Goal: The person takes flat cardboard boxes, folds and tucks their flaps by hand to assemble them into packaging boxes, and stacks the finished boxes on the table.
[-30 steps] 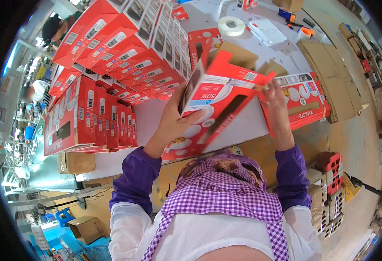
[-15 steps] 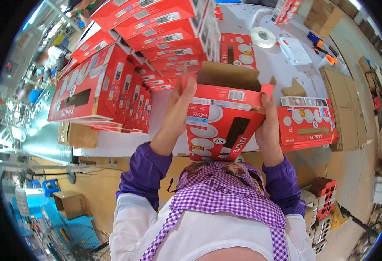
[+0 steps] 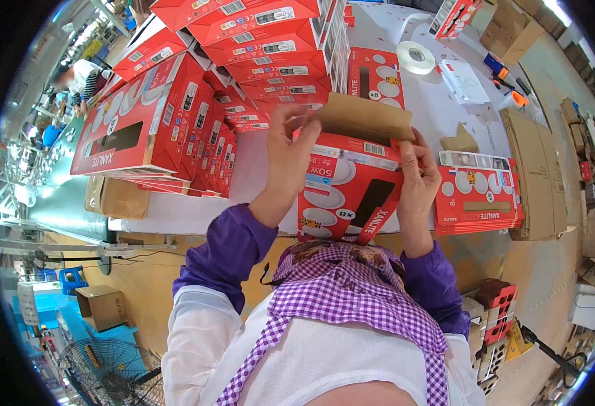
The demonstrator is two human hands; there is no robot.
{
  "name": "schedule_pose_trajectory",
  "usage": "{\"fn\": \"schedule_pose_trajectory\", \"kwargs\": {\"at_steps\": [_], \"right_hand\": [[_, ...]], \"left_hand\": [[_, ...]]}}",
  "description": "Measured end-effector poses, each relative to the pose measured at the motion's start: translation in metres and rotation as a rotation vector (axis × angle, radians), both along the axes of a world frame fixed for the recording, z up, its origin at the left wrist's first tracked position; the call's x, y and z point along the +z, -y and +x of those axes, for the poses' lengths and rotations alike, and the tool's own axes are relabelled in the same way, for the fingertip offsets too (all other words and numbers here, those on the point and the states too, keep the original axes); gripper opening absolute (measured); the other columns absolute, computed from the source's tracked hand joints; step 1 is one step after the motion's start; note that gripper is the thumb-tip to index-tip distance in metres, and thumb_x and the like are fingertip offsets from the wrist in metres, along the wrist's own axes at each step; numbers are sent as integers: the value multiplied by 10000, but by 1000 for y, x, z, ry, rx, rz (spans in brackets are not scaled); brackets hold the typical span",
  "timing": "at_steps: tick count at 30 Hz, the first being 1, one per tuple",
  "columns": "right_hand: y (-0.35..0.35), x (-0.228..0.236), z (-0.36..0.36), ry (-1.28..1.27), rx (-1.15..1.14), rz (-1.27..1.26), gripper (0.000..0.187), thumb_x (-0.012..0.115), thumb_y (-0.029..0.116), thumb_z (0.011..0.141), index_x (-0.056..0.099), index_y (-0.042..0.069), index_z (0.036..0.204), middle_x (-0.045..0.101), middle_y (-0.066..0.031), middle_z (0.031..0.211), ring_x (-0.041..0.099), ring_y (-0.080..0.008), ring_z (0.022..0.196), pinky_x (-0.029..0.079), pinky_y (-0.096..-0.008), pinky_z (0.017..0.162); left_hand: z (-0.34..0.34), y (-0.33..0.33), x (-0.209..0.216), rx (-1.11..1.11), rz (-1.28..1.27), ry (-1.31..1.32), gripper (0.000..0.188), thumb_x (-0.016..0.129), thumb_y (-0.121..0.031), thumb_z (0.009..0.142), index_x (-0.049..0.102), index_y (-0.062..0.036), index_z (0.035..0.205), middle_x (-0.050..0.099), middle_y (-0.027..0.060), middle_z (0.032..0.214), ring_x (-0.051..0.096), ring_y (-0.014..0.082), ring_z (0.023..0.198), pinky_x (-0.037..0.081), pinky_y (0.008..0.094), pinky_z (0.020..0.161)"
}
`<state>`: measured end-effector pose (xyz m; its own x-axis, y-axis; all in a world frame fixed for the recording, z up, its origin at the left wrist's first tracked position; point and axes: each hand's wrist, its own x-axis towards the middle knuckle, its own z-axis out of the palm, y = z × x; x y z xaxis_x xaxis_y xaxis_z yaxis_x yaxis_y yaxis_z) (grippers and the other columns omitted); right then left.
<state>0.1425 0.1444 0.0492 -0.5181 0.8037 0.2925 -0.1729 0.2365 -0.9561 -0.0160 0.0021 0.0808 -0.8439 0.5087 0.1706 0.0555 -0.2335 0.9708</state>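
The red carton (image 3: 331, 183) stood between my two hands at the near edge of the desk (image 3: 249, 166), its lower end close against my checked apron (image 3: 351, 298); I couldn't tell whether the two touched. My left hand (image 3: 291, 159) was at its upper left corner, fingers curled and thumb against the rim, though whether it gripped cardboard I can't say. My right hand (image 3: 417, 186) held the upper right corner, thumb in front and fingers bent behind.

The carton's open end pointed up and away from me, a brown-lined flap (image 3: 365, 118) standing up at the far side. Its long axis ran from that end down toward my body, so the print on the front lay sideways and the dark slot (image 3: 375, 203) ran lengthwise, slightly slanted.

To the right lay a pile of flat red cartons (image 3: 467, 210), with brown cardboard sheets (image 3: 538, 176) beyond and a torn cardboard piece (image 3: 460, 139) behind. Tall stacks of red cartons (image 3: 277, 51) rose on the left. Farther back sat a roll of white tape (image 3: 416, 57) and a white box (image 3: 465, 81).
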Motion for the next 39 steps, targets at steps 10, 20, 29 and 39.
{"fn": "schedule_pose_trajectory", "kwargs": {"at_steps": [10, 20, 29, 39], "right_hand": [[0, 44, 15, -144, 167, -559, 248, 451, 20, 873, 615, 42, 1059, 578, -91, 1192, 579, -127, 1047, 526, -251, 722], [-14, 33, 32, 9, 319, -421, 269, 627, 157, 877, 601, 18, 1105, 586, -64, 1144, 589, -126, 953, 512, -244, 758], [-54, 66, 43, 756, 653, -111, 524, 741, 359, 826, 597, -23, 1154, 650, -35, 845, 619, -83, 734, 515, -233, 628], [-47, 59, 44, 647, 575, -87, 486, 792, 293, 777, 607, -54, 1063, 664, -79, 812, 640, -108, 649, 503, -234, 530]], "left_hand": [[7, 13, 23, -291, 0, 158, 196, 500, -52, 923, 666, -7, 1017, 526, 65, 1253, 498, 151, 1166, 388, 317, 1014], [-2, 6, 34, -607, -274, 54, 274, 616, -184, 876, 664, -1, 1075, 535, 110, 1303, 494, 172, 1204, 434, 331, 973], [-10, -14, 92, -833, -1042, -283, 640, 753, -486, 768, 598, -53, 1213, 636, 72, 947, 590, 118, 834, 480, 257, 635], [10, -22, 87, -735, -1133, -443, 572, 775, -473, 721, 652, -31, 1062, 614, 63, 692, 576, 136, 520, 444, 262, 418]]}}
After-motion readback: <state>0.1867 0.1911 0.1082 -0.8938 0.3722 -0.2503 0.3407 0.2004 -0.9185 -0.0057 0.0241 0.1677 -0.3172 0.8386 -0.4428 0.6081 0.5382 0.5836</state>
